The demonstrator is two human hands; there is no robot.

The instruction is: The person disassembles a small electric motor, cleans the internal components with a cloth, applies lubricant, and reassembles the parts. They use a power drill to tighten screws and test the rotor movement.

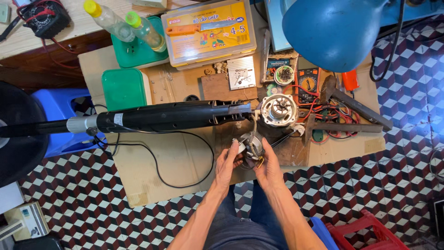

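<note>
Small motor part (251,147): round, grey metal with dark windings and loose wires, a brass-coloured bit at its lower edge. Sits just below frame centre, over the near edge of the cardboard sheet (152,171), held between both hands.

Left hand (228,163): at 9 o'clock of the part, fingers curled partly closed around its left side, thumb up against the rim.

Right hand (268,167): at 4 o'clock of the part, fingers cupped under and behind it, closed lightly on the right side.

Fan motor (279,110): round, ribbed silver metal casing with a central shaft, at 1 o'clock of the part, near it, joined by a thin wire.

Fan stand (162,118): long black plastic tube, lying flat, running toward 9 o'clock from the motor, ending in a grey metal collar; a thin black cord loops below it.

Lamp shade (333,30): smooth blue dome, at 1 o'clock, well apart.

Clear plastic box (210,30): flat, with a yellow card inside, at 12 o'clock.

Green lidded tub (124,88): square, glossy, at 10 o'clock.

Two clear bottles (125,23): yellow caps, lying tilted, at 11 o'clock.

Floor (69,194): tiles in a red, black and white cube pattern.
</note>
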